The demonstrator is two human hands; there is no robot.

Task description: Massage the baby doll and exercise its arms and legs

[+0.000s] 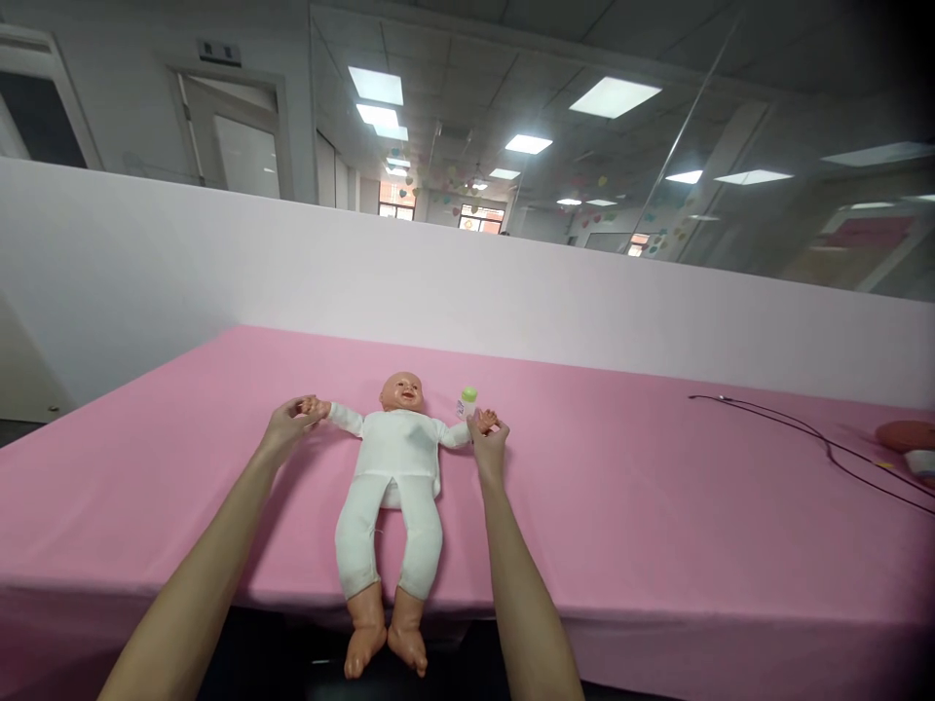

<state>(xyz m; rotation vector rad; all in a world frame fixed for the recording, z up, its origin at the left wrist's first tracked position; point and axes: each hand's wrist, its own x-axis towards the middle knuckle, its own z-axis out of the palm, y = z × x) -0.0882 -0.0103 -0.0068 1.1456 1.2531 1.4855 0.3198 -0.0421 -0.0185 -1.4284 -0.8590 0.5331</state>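
Note:
A baby doll (398,448) with a white cloth body lies on its back, its head away from me and its feet over the table's front edge. Its arms are spread out to both sides. My left hand (286,425) is closed round the doll's hand on the left. On the other side, my right hand (489,446) grips the doll's other hand near the wrist. Just beyond that hand stands a small clear bottle (467,401) with a green cap, partly hidden at its base.
A pink cloth (643,506) covers the table. Thin black cables (796,421) run across its right side, near another doll's head (902,434) at the edge of view. Behind the table rises a white low wall (511,297) with glass above it.

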